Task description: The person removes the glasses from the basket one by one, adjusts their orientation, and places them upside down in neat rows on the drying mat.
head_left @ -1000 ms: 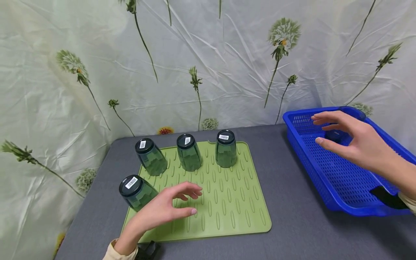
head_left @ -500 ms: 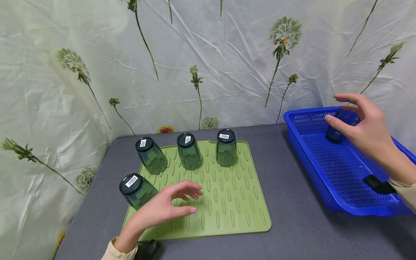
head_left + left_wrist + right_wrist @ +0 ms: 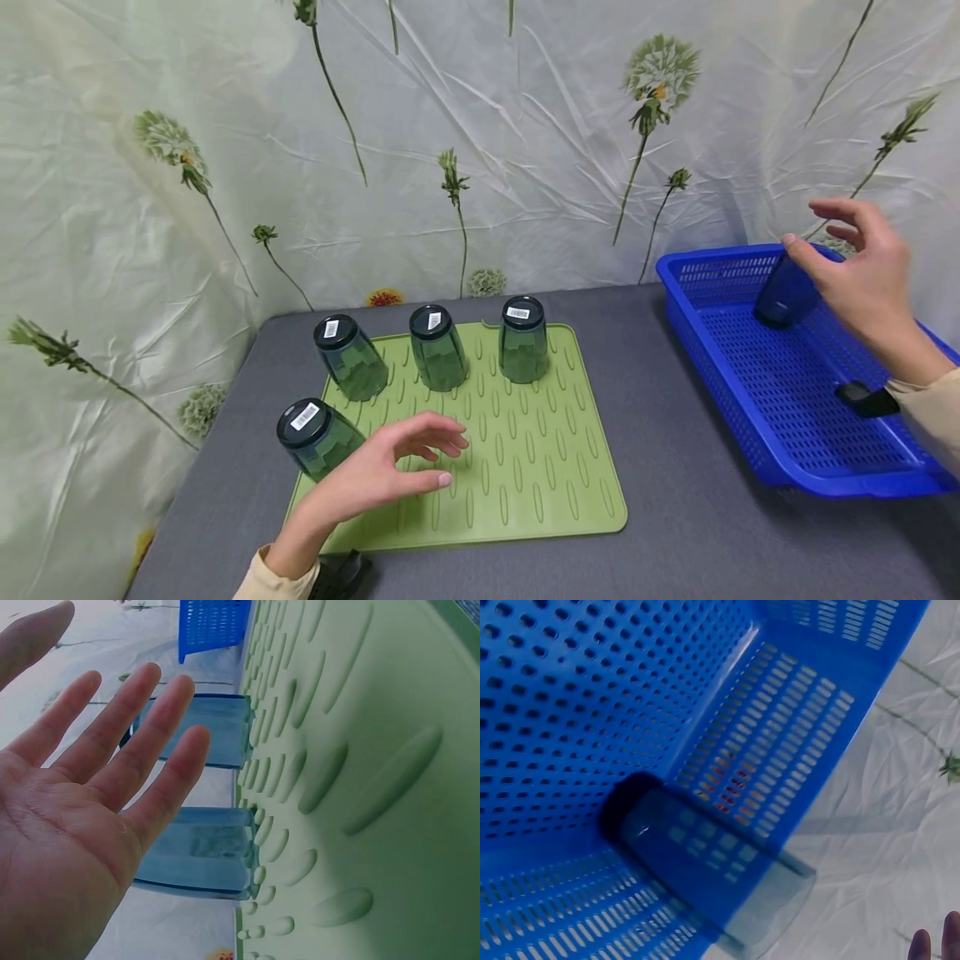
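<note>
My left hand (image 3: 382,467) hovers over the green ridged mat (image 3: 525,483), its fingers relaxed and holding nothing; the left wrist view shows the bare palm. Beside it, an upside-down green glass (image 3: 330,454) is partly hidden by the hand. Three more upside-down glasses line the mat's back: the left one (image 3: 352,367), the middle one (image 3: 438,358) and the right one (image 3: 522,346). My right hand (image 3: 862,267) is above the blue basket (image 3: 750,408), fingers bent loosely around air. A tinted glass (image 3: 697,855) stands upright in the basket's far corner, apart from the fingertips (image 3: 919,945).
The basket has perforated walls and stands on the grey tabletop (image 3: 660,517), right of the mat. A pale curtain with dandelion prints (image 3: 525,150) hangs behind the table. Black straps are on both wrists.
My right hand has moved right and farther back over the basket, turning more upright. More of the glass in the basket shows now. The left hand stays almost still.
</note>
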`<state>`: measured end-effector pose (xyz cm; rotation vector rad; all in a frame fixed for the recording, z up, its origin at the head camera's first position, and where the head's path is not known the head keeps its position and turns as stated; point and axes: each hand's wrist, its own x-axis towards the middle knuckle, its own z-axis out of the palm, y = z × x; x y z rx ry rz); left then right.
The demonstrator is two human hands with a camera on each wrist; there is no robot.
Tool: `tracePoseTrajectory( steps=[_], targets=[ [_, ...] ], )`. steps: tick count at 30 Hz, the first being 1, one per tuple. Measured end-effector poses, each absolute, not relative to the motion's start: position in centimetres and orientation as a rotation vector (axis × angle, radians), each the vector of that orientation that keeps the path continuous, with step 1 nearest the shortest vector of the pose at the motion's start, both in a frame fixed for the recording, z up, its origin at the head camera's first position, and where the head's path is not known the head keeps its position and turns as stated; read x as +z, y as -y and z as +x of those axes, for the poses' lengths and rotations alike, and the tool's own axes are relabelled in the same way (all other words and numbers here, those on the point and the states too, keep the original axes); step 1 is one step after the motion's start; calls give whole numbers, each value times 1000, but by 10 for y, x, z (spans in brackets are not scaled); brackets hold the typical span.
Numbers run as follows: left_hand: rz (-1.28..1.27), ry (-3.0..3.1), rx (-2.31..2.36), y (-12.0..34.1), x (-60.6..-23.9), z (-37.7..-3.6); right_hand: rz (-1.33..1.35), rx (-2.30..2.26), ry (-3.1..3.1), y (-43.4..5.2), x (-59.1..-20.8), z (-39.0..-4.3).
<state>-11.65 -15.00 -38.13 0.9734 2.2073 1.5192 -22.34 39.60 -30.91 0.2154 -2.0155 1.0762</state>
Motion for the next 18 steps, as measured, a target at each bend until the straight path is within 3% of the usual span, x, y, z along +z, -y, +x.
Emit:
tracePoseTrajectory(
  steps=[18],
  targets=[
    [980, -2206, 1512, 150, -387, -118, -127, 1007, 2307, -429, -321, -235]
  ],
)
